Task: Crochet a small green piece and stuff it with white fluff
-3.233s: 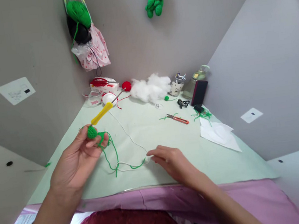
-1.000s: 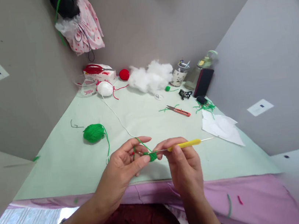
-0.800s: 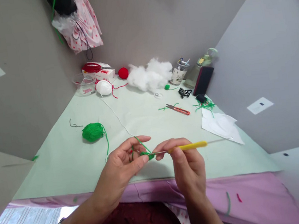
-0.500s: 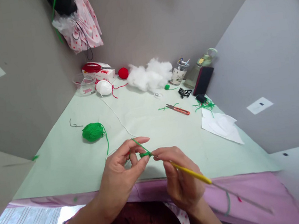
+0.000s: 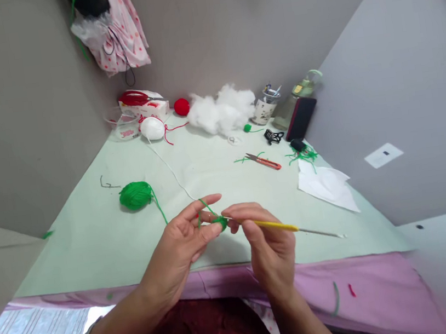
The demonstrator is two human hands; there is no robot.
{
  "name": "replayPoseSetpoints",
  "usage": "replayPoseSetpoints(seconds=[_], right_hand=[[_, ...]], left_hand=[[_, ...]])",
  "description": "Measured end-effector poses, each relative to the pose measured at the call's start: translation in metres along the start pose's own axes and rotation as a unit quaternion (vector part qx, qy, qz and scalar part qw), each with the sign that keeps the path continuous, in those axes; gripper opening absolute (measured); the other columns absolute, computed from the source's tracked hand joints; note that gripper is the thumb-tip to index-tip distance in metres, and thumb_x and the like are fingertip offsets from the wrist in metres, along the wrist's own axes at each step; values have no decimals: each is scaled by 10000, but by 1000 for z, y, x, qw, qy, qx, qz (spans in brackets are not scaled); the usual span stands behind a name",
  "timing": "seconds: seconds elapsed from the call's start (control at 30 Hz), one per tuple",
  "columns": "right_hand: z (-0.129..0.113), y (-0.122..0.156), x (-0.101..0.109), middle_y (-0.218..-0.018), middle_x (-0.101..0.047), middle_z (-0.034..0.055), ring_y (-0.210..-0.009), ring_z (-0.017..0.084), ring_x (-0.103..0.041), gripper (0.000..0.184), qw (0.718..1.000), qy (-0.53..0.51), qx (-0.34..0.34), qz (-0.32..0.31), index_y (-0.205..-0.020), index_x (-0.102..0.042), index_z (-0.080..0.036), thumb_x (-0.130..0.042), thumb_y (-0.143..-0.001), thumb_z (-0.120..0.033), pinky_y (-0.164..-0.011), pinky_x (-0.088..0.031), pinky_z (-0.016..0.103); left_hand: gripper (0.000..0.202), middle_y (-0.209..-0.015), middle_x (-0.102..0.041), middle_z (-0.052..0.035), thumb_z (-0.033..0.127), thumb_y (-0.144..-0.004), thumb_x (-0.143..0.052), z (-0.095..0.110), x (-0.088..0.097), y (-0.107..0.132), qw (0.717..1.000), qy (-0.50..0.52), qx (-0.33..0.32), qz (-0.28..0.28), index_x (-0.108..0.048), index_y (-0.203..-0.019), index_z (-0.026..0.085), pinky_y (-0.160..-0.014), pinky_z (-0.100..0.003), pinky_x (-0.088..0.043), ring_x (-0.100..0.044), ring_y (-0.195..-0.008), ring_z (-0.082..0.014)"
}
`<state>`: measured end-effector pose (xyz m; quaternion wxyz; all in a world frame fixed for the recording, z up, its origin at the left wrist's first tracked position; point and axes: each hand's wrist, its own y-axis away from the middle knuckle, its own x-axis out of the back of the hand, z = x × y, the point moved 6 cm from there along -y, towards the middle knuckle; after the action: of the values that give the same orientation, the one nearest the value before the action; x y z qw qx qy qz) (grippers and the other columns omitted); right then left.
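Observation:
A small green crochet piece (image 5: pixel 221 222) is pinched between the thumb and fingers of my left hand (image 5: pixel 182 233). Green yarn runs over that hand's raised index finger and trails back to a green yarn ball (image 5: pixel 136 196) on the left of the table. My right hand (image 5: pixel 270 238) grips a crochet hook (image 5: pixel 275 226) with a yellow handle, its far metal end pointing right. The hook's working tip meets the green piece, but the stitch itself is too small to make out. White yarn passes behind my left hand from a white yarn ball (image 5: pixel 153 128).
Orange thread snips (image 5: pixel 264 161) lie beyond my hands. At the back are white stuffing (image 5: pixel 221 111), a red yarn ball (image 5: pixel 182 107), red scissors (image 5: pixel 136 98) on a box, and a pen cup (image 5: pixel 264 108). A phone (image 5: pixel 301 118) leans against a bottle; paper (image 5: pixel 325 186) lies right.
My right hand has risen slightly, and the hook has swung from a steep slant to nearly level. The green piece has turned in my left fingers. The view has shifted slightly.

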<state>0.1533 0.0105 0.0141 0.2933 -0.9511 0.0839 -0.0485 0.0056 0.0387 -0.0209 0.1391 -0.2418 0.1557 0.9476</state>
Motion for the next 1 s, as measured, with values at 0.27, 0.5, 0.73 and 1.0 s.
replayPoseSetpoints(seconds=[0.27, 0.5, 0.73, 1.0], right_hand=[[-15, 15, -4, -1090, -768, 83, -966, 198, -733, 374, 959, 225, 173, -16, -1239, -760, -260, -635, -966, -36, -773, -606, 331], [7, 1, 8, -847, -728, 21, -749, 164, -661, 183, 999, -20, -27, 30, -994, -792, -258, -617, -1024, -213, -661, -547, 319], [25, 3, 4, -950, -778, 22, -747, 142, -679, 171, 992, -92, -90, -7, -1038, -808, -280, -641, -1022, -245, -684, -576, 302], [11, 2, 3, -930, -799, 45, -883, 197, -734, 108, 999, -12, -35, 5, -991, -809, -262, -706, -975, -235, -724, -615, 333]], left_hand=[[390, -672, -597, 67, 309, -835, -893, -10, -6, -4, 997, 55, 47, -28, -806, -1209, 244, -689, -180, -458, -400, -552, -40], [278, -535, -475, 111, 255, -853, -867, -6, -1, -6, 997, 62, 39, -26, -832, -1129, 246, -871, -233, -500, -287, -521, -53], [249, -835, -707, 28, 275, -873, -849, -3, -7, -1, 999, 8, -5, -33, -827, -1120, 260, -822, -250, -473, -584, -759, -101], [423, -849, -689, 39, 282, -882, -847, -3, -7, 0, 999, -3, 4, -39, -740, -1292, 272, -823, -275, -474, -595, -739, -107]])
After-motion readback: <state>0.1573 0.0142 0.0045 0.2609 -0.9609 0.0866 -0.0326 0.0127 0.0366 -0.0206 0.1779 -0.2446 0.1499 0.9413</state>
